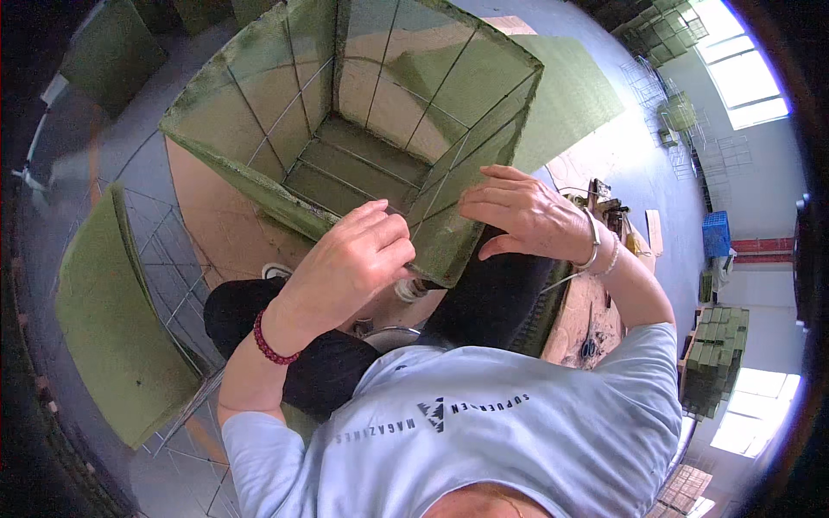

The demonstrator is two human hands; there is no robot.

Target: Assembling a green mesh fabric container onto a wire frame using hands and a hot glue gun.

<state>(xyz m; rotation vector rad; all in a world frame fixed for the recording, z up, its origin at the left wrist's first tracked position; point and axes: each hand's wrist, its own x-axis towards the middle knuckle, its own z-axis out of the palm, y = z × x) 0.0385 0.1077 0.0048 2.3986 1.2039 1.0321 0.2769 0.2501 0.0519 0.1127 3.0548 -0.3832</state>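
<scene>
A large open-topped box [358, 164], with a wire frame and green mesh-like sides, stands tilted over my knees. My left hand [350, 263] is closed over its near rim, fingers bent toward the inside and thumb low on the outer side. Beside the near right corner is my right hand [522, 211], with its fingers loosely bent and the thumb apart. No tool shows in it. Whether its fingertips touch the green wall, I cannot tell. Part of the near rim is hidden behind my left hand.
Left of me a green sheet panel [121, 328] leans by wire frames [164, 237]. A flat green sheet [561, 95] lies beyond the box. Black-handled scissors [589, 345] rest on a board at my right. Further right are a blue crate [716, 233] and stacked green boxes [717, 350].
</scene>
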